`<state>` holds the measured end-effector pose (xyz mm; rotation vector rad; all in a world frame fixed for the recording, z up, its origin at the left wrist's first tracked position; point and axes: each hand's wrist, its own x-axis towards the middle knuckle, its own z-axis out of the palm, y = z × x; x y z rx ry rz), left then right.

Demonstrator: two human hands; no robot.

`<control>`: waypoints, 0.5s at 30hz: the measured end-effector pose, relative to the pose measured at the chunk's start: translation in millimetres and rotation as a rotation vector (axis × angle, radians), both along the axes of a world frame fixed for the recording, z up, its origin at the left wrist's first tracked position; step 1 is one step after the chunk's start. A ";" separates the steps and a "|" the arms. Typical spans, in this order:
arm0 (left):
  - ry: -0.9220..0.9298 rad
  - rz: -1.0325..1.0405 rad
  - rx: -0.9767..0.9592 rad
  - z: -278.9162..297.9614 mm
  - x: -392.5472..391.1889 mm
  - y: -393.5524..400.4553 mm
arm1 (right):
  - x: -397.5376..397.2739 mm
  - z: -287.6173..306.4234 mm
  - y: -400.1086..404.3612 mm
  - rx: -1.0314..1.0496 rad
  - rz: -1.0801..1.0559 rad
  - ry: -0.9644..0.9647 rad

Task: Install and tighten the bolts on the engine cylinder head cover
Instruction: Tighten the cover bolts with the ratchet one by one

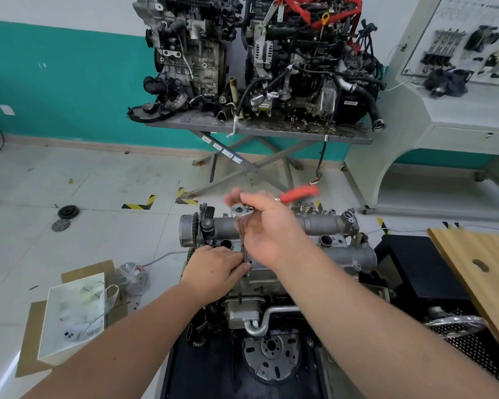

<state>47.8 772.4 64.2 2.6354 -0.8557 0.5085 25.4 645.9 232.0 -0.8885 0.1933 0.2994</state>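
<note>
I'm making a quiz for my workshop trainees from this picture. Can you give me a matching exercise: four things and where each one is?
Things:
1. ratchet
2. left hand
3. wooden board
4. white box

Places:
A. on the floor, left of the engine
B. at the right edge of the picture
C. low on the extension bar, at the engine cover
D. held up in the right hand

Pairs: 1-D, 2-C, 3-B, 4-A

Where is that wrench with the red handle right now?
In the head view the ratchet wrench sits at centre, above the cylinder head cover. The right hand grips its head, the red handle points right, and the left hand steadies the extension below.
</note>
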 end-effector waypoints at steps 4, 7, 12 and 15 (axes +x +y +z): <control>-0.010 -0.005 -0.033 5.5 -0.7 -0.7 | -5.9 -25.0 3.2 -0.132 -0.195 -0.262; -0.007 -0.019 -0.101 7.5 -3.9 -1.2 | -8.0 -39.6 0.4 -0.904 -0.260 -0.813; 0.164 -0.088 -0.232 10.0 -1.8 -2.8 | 0.7 -42.3 -7.5 -1.617 -0.375 -1.415; -0.018 -0.098 -0.186 12.5 -1.8 -4.2 | -0.5 -29.9 -10.7 -1.886 -0.255 -1.362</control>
